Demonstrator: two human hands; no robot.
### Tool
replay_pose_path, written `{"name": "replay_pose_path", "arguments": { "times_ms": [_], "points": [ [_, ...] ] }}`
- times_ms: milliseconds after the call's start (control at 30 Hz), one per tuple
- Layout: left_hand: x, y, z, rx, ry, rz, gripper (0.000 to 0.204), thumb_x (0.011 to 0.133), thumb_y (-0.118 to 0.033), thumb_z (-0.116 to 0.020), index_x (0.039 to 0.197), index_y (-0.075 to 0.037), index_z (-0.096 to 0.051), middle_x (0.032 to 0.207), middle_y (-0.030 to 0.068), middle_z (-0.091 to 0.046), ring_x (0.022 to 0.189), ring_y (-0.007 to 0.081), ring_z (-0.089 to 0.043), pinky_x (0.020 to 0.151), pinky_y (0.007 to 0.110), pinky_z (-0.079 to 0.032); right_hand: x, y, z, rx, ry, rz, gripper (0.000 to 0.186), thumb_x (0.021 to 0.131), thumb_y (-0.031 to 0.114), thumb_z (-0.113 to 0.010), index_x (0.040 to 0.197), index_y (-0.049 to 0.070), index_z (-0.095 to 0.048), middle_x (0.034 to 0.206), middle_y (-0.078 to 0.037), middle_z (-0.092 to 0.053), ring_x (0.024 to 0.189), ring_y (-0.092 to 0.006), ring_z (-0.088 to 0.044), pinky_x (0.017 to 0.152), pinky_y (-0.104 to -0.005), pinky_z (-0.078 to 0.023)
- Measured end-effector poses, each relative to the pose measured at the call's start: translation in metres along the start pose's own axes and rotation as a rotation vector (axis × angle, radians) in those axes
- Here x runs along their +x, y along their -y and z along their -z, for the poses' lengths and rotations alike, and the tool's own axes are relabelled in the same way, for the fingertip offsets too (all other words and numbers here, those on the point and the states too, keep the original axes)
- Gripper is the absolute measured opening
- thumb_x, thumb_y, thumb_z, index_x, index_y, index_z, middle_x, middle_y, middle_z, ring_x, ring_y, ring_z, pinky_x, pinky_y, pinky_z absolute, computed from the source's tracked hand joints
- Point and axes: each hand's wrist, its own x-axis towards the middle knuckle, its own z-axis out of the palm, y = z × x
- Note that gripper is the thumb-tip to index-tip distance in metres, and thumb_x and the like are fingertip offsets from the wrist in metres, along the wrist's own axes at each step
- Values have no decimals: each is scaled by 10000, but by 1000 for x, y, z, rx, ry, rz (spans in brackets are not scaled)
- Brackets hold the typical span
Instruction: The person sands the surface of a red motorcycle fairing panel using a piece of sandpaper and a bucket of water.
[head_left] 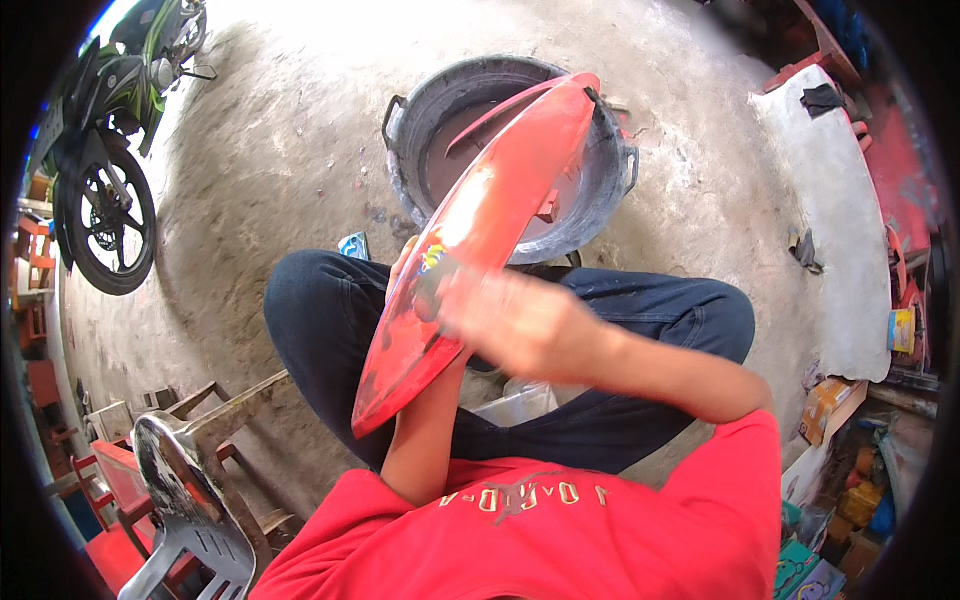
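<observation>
A long glossy red motorcycle body panel (480, 225) lies at a slant above my lap, its far end over the basin. It carries a small multicoloured patch and dark smudges near its lower part. My left hand (402, 262) holds it from underneath; only some fingertips show at the panel's left edge. Across its top, my right hand (520, 318) is smeared by motion, fingers bent down against the red surface. A small dark grey piece (429, 297), too blurred to name, sits at those fingertips.
Beyond my knees stands a round black basin (410, 190) with murky liquid and another red part. A motorcycle (105, 200) is parked at far left. Near left is a grey plastic chair (190, 500). On the right, a pale slab (830, 220) bears dark scraps, with cluttered boxes beside it.
</observation>
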Motion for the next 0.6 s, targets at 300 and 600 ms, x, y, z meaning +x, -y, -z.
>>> {"name": "replay_pose_path", "arguments": {
  "times_ms": [300,600],
  "points": [
    [-3,6,-18,-52,24,68,465,1066,-393,-495,1348,-38,-594,1286,189,-691,1145,313,-691,1040,478,-553,-4,-33,-1,-19,17,-137,389,928,91,-592,1294,-25,-654,1355,-198,-680,1283,-313,-661,1091,-441,-530],
    [-9,7,-39,-150,-132,-14,460,1097,-386,-437,1375,-56,-593,1254,211,-700,1049,346,-723,985,525,-579,-6,-55,0,-65,32,-269,419,918,70,-607,1326,-18,-645,1384,-191,-667,1324,-326,-632,1106,-454,-524]
  ]
}}
